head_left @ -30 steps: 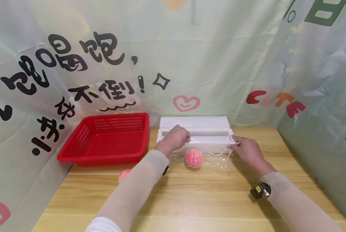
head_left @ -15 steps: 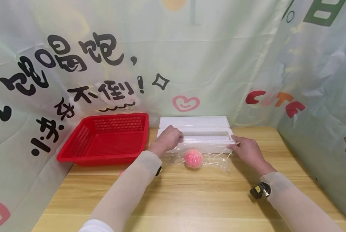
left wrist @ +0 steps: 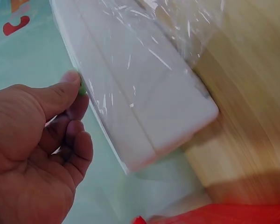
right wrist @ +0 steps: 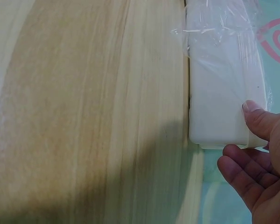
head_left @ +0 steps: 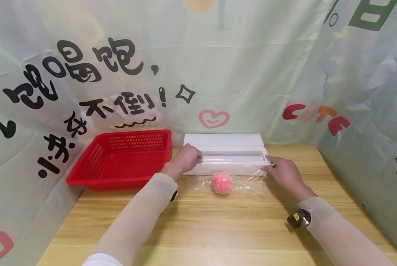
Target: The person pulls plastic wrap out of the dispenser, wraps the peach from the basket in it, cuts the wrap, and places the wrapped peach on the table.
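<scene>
A white cling film dispenser point(head_left: 225, 169) lies across the back of the table with its lid point(head_left: 225, 140) raised. Clear cling film point(head_left: 246, 186) hangs from its front onto the table, around or over a pink ball point(head_left: 222, 183); which of the two cannot be told. My left hand point(head_left: 184, 161) is at the dispenser's left part. In the left wrist view, its thumb and forefinger pinch a small green slider point(left wrist: 82, 87) by the dispenser's edge. My right hand point(head_left: 286, 173) grips the right end, thumb on the front face and fingers at the end.
A red slotted plastic basket point(head_left: 128, 181) stands left of the dispenser, close to my left forearm. Behind everything hangs a printed cloth backdrop point(head_left: 245, 85). The wooden table point(head_left: 231, 229) extends in front of the ball.
My left hand has slid leftward along the dispenser. The film's front edge lies slightly nearer me. A second pink ball has gone out of sight behind my left forearm. My right hand stays put.
</scene>
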The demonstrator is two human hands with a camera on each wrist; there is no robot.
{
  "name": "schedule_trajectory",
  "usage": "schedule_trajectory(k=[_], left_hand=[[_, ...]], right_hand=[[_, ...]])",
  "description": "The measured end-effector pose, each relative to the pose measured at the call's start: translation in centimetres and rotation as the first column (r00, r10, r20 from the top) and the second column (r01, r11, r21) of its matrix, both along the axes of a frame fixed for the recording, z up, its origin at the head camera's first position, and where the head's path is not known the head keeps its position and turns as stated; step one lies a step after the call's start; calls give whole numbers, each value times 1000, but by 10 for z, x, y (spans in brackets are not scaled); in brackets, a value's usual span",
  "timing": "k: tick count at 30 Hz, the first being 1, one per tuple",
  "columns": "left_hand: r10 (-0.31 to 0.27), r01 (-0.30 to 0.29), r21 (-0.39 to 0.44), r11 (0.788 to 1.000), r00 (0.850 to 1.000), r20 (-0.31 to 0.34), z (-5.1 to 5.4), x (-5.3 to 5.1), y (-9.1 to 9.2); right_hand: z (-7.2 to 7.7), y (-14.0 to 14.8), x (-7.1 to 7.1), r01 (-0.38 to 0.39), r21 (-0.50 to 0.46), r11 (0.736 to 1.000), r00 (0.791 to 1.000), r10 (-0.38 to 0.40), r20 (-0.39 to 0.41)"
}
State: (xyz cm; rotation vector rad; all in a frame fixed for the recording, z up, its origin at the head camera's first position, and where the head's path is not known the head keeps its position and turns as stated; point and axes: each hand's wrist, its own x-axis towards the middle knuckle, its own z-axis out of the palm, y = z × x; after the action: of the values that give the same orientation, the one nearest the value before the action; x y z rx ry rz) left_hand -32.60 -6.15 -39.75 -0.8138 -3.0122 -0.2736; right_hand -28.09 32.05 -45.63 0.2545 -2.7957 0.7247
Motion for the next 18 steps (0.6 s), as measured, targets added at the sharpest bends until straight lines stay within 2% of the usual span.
schedule_trajectory(k=[3,8,10,15,18], left_hand=[[36,-36,19,999,999,36,2,1,-4],[123,-132,62,989,984,128,4,3,-18],[126,-133,55,990,985,120,5,4,-24],[120,-120,3,993,992,30,5,4,-35],[138,-138,10,990,990,27,4,5,-39]], right_hand=[[-1,1,0,-1,-2,1000,1000,1,-1],[-1,0,-1,-3,-1,1000,1000,3,-2],[-1,1,-1,-3,1,1000,1000,3,-2],[0,1,0,-7,-6,1000,1000,7,-4],[-1,1,0,-8,-17,1000,1000,8,-8]])
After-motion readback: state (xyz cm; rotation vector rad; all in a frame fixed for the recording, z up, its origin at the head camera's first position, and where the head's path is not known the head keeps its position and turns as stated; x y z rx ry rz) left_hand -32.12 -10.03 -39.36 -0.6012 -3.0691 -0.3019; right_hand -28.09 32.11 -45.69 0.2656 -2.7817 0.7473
